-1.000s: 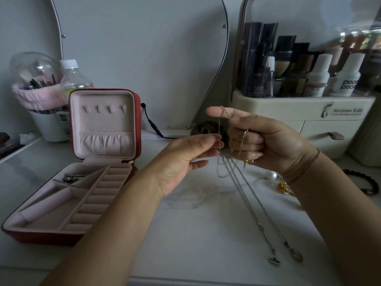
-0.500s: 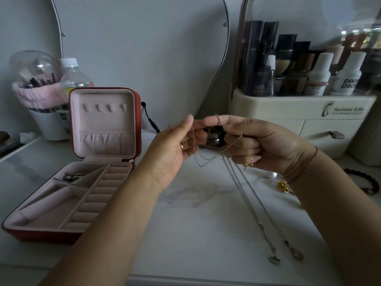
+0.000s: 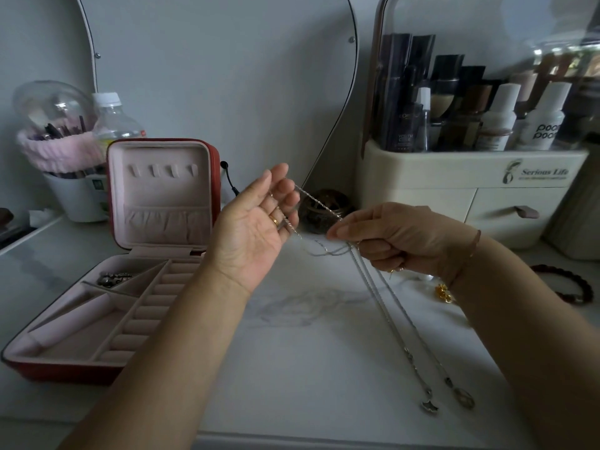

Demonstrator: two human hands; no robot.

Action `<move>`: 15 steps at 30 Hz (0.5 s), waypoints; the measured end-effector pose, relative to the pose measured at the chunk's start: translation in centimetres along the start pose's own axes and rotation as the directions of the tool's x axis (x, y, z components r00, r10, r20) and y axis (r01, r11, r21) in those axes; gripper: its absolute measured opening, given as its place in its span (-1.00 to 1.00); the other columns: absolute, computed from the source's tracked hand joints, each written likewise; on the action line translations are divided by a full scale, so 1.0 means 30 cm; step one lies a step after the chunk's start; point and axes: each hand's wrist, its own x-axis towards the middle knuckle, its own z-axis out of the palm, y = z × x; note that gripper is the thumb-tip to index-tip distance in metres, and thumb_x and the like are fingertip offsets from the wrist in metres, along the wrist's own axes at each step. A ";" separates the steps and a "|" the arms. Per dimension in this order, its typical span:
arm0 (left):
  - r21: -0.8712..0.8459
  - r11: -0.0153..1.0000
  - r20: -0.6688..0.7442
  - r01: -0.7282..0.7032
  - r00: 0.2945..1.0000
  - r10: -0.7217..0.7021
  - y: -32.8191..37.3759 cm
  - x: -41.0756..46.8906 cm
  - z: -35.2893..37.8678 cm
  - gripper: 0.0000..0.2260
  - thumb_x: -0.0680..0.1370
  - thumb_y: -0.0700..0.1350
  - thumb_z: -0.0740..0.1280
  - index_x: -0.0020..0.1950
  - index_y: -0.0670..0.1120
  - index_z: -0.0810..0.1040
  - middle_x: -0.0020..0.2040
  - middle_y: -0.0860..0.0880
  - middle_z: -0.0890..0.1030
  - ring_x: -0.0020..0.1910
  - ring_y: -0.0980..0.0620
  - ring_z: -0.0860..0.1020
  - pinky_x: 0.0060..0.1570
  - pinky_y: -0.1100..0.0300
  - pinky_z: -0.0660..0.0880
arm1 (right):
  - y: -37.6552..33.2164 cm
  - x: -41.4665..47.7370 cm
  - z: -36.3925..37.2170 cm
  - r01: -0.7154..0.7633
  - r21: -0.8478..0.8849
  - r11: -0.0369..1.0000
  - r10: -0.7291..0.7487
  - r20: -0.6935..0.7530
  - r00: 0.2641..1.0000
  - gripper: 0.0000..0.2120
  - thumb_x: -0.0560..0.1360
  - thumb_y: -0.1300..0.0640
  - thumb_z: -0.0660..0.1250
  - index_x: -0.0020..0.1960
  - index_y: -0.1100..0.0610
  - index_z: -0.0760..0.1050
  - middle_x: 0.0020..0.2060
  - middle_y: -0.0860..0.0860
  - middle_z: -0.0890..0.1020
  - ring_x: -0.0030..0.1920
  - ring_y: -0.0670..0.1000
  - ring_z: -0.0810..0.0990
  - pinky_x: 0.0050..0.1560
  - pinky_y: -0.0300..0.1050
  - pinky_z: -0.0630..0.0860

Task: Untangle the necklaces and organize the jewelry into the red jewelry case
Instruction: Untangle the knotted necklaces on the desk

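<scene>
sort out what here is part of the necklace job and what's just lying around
Part of the job:
silver necklaces, strung between left hand and right hand
red jewelry case, open
gold jewelry piece by the right wrist

Just lying about:
water bottle
makeup brush holder
cosmetics organizer
dark braided band

The left hand (image 3: 256, 228) has opened palm-up and drawn leftward. A chain (image 3: 319, 204) now stretches between it and the lowered right hand (image 3: 399, 238).
</scene>
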 end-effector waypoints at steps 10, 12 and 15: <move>-0.115 0.991 -0.160 -0.065 0.986 0.046 0.019 0.017 -0.017 -0.82 0.50 -0.12 0.27 -0.18 -0.07 0.66 -0.41 0.04 0.48 -0.42 0.13 0.45 -0.20 0.25 0.49 | 0.000 0.005 0.004 -0.031 -0.067 0.997 0.021 -0.139 0.990 -0.78 0.58 0.14 0.22 -0.14 0.23 0.52 -0.59 -0.04 0.23 -0.59 -0.10 0.13 -0.60 -0.30 0.10; -0.102 0.993 -0.198 -0.058 0.979 0.037 0.018 0.021 -0.017 -0.81 0.55 -0.14 0.24 -0.16 -0.11 0.62 -0.48 0.03 0.40 -0.49 0.13 0.36 -0.38 0.29 0.43 | -0.002 0.007 0.008 0.001 -0.028 1.000 -0.006 -0.158 0.987 -0.75 0.59 0.09 0.19 -0.18 0.21 0.49 -0.59 -0.04 0.23 -0.60 -0.10 0.13 -0.61 -0.29 0.09; -0.064 0.998 -0.196 -0.019 0.981 0.006 0.015 0.027 -0.026 -0.79 0.56 -0.15 0.19 -0.16 -0.11 0.59 -0.56 0.05 0.30 -0.56 0.14 0.23 -0.54 0.34 0.26 | -0.004 0.009 0.017 0.072 -0.036 0.997 -0.077 -0.194 0.978 -0.74 0.59 0.05 0.18 -0.17 0.18 0.49 -0.57 0.00 0.31 -0.60 -0.09 0.16 -0.60 -0.28 0.12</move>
